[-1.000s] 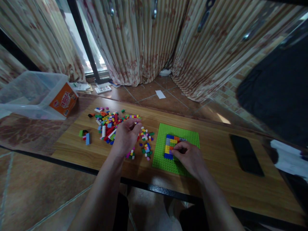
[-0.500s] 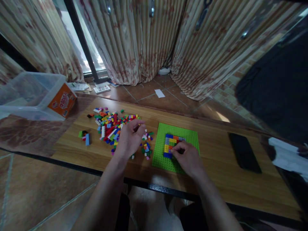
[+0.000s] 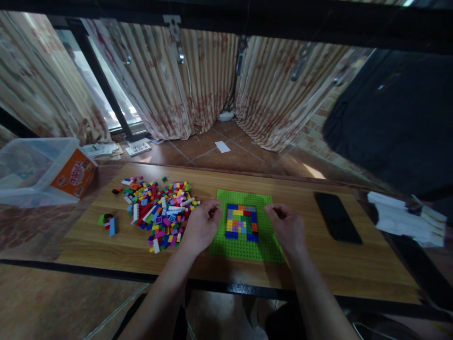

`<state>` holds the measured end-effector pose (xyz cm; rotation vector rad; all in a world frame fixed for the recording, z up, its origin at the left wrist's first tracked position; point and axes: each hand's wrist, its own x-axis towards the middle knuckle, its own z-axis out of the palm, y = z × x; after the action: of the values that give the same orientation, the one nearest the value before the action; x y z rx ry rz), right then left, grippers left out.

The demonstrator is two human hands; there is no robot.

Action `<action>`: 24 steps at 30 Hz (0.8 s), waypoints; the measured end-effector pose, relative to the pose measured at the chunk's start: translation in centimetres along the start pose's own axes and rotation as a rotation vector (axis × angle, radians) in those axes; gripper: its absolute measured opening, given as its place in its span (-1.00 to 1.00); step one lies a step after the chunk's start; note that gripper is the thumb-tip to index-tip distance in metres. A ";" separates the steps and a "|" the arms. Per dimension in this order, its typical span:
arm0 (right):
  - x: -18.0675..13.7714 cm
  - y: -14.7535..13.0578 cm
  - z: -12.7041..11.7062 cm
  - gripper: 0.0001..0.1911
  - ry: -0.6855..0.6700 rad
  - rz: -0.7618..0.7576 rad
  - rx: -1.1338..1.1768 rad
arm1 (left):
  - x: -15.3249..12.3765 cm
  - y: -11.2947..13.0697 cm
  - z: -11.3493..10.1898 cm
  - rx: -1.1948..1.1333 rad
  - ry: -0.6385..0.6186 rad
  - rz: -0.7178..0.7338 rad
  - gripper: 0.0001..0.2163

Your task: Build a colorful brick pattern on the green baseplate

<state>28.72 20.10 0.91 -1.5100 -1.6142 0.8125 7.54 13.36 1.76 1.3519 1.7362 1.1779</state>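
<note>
Curtains [image 3: 205,85]: Striped, rust-flecked drapes hang across the far side of the room, with dark-framed glass [image 3: 102,80] showing between them at far left.
Tiled floor [image 3: 201,147]: A white sheet of paper [image 3: 222,147] lies on the brown tiles beyond the counter [image 3: 354,274], with a booklet [image 3: 138,148] farther left.
Counter: Wood-grained, dark along its near edge, it runs from left to right in front of the seated person.
Baseplate [image 3: 262,252]: Green and studded, it lies flat about midway along the counter, between the person's hands.
Brick pattern [image 3: 244,222]: Blue, yellow, orange, red, green, gray and lavender pieces form a compact block on the baseplate, blue at both near corners.
Left hand [image 3: 203,225]: Poised at the baseplate's left edge, fingers curled, thumb and forefinger close together; whether they pinch anything cannot be told.
Right hand [image 3: 288,224]: Held at the baseplate's right edge, fingers bent toward the thumb, clear of the pattern; anything between the tips cannot be made out.
Loose bricks [image 3: 159,208]: A multicolored heap spreads left of the left hand.
Phone [image 3: 337,217]: Dark and flat, it rests right of the right hand.
Plastic bin [image 3: 35,196]: Clear, orange-labeled, beyond the counter's left end.
</note>
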 end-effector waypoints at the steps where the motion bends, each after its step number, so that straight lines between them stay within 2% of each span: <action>1: 0.2 0.2 -0.2 -0.70 0.004 -0.003 -0.042 | 0.0 0.0 0.4 0.052 -0.007 -0.009 -0.78; 6: 0.0 0.6 0.2 -0.65 -0.120 -0.068 -0.302 | -0.2 0.4 2.3 0.309 -0.052 -0.038 -0.74; 9: -0.3 0.4 0.5 -0.64 -0.168 -0.117 -0.361 | -0.3 0.5 3.1 0.390 -0.078 -0.026 -0.69; 14: -0.5 0.2 0.8 -0.66 -0.199 -0.141 -0.368 | -0.3 0.3 3.6 0.443 -0.087 -0.033 -0.59; 19: -1.0 0.1 1.8 -0.66 -0.216 -0.191 -0.383 | -0.4 0.5 3.7 0.454 -0.090 -0.015 -0.65; 24: -1.8 0.1 2.6 -0.62 -0.220 -0.299 -0.538 | -0.7 0.9 3.6 0.440 -0.106 -0.019 -0.68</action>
<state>26.51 18.42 -0.72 -1.5075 -2.2887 0.4009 11.25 13.74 1.08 1.6101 1.9976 0.7194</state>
